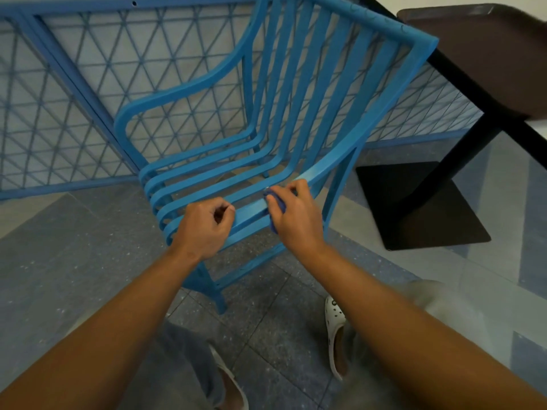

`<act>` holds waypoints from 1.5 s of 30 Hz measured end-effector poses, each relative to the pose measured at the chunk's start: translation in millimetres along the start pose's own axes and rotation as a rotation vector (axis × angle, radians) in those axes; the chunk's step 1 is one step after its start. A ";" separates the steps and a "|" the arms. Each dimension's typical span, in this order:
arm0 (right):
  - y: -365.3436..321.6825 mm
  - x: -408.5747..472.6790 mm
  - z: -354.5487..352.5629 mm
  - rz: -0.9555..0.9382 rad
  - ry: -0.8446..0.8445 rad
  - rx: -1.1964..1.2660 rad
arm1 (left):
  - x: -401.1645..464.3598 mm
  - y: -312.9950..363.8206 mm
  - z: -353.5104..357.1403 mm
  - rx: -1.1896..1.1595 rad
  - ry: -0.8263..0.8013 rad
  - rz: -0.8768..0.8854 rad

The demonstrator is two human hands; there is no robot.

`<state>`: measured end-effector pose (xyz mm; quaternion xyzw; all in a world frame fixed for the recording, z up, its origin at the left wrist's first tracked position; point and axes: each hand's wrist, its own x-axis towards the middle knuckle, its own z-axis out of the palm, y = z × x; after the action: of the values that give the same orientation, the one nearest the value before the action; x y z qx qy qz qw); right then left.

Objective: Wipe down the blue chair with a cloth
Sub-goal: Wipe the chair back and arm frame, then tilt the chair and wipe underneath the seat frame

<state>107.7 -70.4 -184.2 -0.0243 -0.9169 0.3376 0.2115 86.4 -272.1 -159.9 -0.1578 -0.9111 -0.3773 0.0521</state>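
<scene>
Blue chair [266,119] being wiped.
A dark cloth [276,207] is gripped by the right hand [296,214]; a seat slat is clasped by the left hand [204,226].

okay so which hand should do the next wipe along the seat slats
Right. The right hand already holds the cloth on the blue chair's seat slats; the left hand rests at the front edge with no cloth.

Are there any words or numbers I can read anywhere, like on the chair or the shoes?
No readable text anywhere.
Chair: no label shows.
White shoe: a small dark mark near the toe, too blurred to read.
Cloth in the right hand: no writing shows.
</scene>
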 end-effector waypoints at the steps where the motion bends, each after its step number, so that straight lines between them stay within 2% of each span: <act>1: -0.7 -2.0 1.9 -0.046 -0.022 -0.006 | 0.0 0.2 0.3 0.009 0.000 -0.003; 5: 16.8 9.6 -18.6 -0.147 -0.166 0.001 | 0.3 3.5 -0.6 0.021 -0.010 -0.021; 7: 33.1 18.4 -36.3 -0.054 -0.165 0.029 | 2.7 3.7 -1.0 -0.004 -0.036 -0.032; 11: 74.4 23.6 -70.5 0.179 -0.047 0.142 | 3.2 7.1 1.3 0.002 -0.048 -0.025; 16: 113.2 22.5 -101.9 0.664 -0.134 0.311 | 4.2 4.4 4.6 0.063 -0.030 0.025; 21: 113.6 23.6 -108.9 0.806 -0.216 0.445 | 3.9 8.9 4.3 0.170 -0.047 0.115; 25: 104.9 27.5 -115.4 0.904 -0.255 0.640 | 12.4 15.4 19.7 0.446 -0.176 0.154; 27: 105.3 30.6 -117.5 0.865 -0.337 0.626 | 15.7 30.1 36.0 0.423 -0.069 0.222; 29: 108.3 32.4 -115.8 0.786 -0.380 0.578 | 13.4 56.9 62.1 0.263 0.083 0.321; 31: 115.6 32.9 -112.7 0.749 -0.383 0.558 | 9.6 91.8 96.8 0.066 0.094 0.332; 32: 116.4 32.8 -112.7 0.739 -0.391 0.575 | 7.7 107.1 114.5 -0.029 0.055 0.270; 35: 121.3 35.3 -110.2 0.713 -0.396 0.636 | 16.7 130.0 164.9 -0.329 -0.122 -0.088; 36: 123.4 36.7 -109.3 0.708 -0.389 0.646 | 23.2 132.0 179.2 -0.416 -0.169 -0.153; 40: 129.7 41.7 -109.1 0.691 -0.344 0.687 | 44.7 140.2 212.3 -0.651 -0.133 -0.184; 42: 133.4 49.5 -113.1 0.696 -0.337 0.637 | 52.3 137.9 222.0 -0.655 -0.076 -0.235; 45: 153.2 69.7 -114.8 0.507 -0.207 0.356 | 61.6 121.3 235.2 -0.618 0.008 -0.282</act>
<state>75.7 130.7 -176.3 -0.1798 -0.8248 0.5354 0.0272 73.6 -10.6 -232.3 -0.0371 -0.7664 -0.6396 -0.0472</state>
